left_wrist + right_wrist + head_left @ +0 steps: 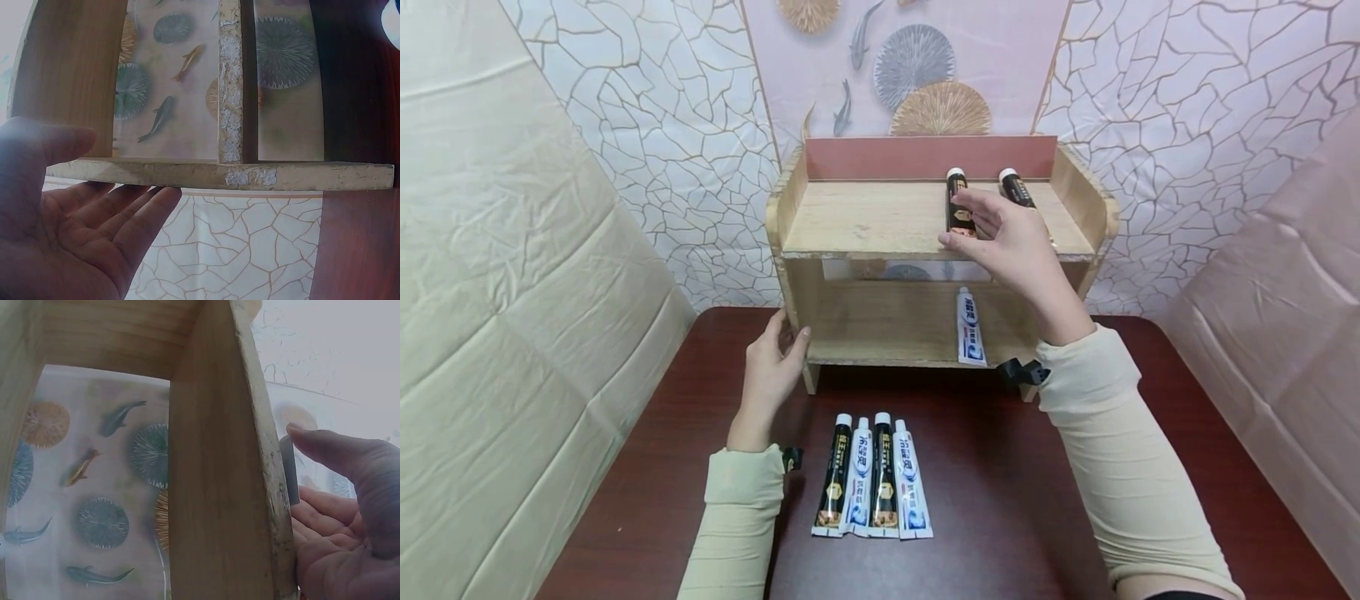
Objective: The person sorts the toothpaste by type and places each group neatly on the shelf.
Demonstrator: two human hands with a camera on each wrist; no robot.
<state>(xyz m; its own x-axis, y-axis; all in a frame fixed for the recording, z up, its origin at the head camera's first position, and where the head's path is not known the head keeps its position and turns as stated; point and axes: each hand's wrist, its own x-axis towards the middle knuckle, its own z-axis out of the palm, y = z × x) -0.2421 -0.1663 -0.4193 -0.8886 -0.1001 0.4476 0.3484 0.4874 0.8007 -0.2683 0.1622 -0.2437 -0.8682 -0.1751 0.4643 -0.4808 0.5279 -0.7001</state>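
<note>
My right hand (1011,242) is over the upper board of a small two-tier wooden shelf (865,218), its thumb and fingers about a black toothpaste tube (957,192) with a white cap. From the right wrist, the tube's end (290,472) shows between thumb and fingers at the board's edge. Right of it lies a second black tube (1015,188), partly hidden by that hand. My left hand (771,367) holds the shelf's left side panel (144,174), thumb on the inner side and fingers on the outer. A white and blue toothpaste tube (970,329) lies on the lower board.
Several toothpaste tubes lie side by side on the dark red table (1000,508) in front of the shelf, black (833,475) and white (912,483) alternating. A reddish back strip (880,158) edges the upper board. Patterned cloth (700,167) hangs behind.
</note>
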